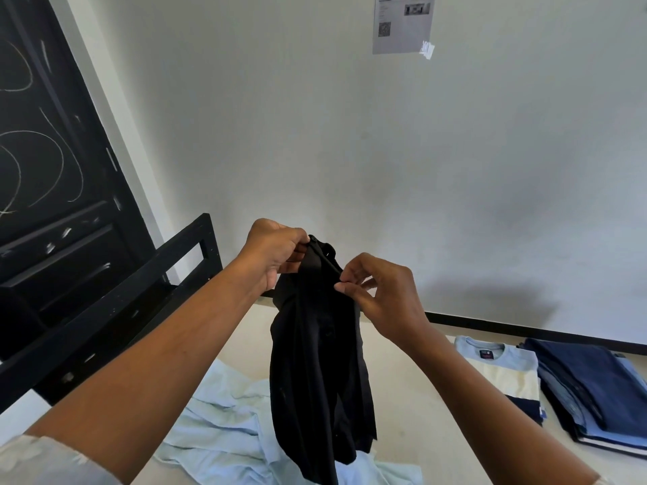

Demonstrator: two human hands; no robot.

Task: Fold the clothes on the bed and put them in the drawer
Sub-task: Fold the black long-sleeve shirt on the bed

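A black garment hangs in the air over the bed, bunched and crumpled. My left hand grips its top edge from the left. My right hand pinches the same top edge between thumb and forefinger, a little lower and to the right. Under the black garment a light blue garment lies rumpled and unfolded on the bed. No drawer is in view.
A folded light blue, cream and navy t-shirt lies on the bed at the right. Beside it sits a stack of folded blue clothes. A black bed frame runs along the left, with a dark door behind it. A white wall stands ahead.
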